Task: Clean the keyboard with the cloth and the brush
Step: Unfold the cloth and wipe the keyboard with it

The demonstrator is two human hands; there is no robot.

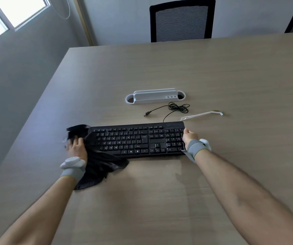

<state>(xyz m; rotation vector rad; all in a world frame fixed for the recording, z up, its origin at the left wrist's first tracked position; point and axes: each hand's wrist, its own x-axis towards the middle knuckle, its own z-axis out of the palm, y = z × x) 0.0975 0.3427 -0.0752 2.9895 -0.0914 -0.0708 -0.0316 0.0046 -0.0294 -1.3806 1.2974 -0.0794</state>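
Head view, near to far. Two bare forearms are reaching forward over a pale wood-grain table, each one wearing a grey wrist band with a white device on it.

The left hand is holding a black cloth at the left end of the keyboard. Its fingers are bunching the fabric, although both the hand and the cloth's far corner are showing blurred. The cloth is draping over the keyboard's left end and near-left edge and spilling onto the table towards the person.

The right hand is gripping the keyboard's right end, with its fingers curling over the edge beside the number pad. The black keyboard is lying flat on the table, its long side running left to right.

Just beyond the keyboard's far edge, its cable is lying in a loose coil, and the USB plug is resting free on the table. To the right of the coil, a white brush is lying on the table, apart from both hands.

Farther back, a white holder with rounded ends is standing on the table. At the far side a black mesh-backed chair is standing against the wall, and a window is showing at upper left.
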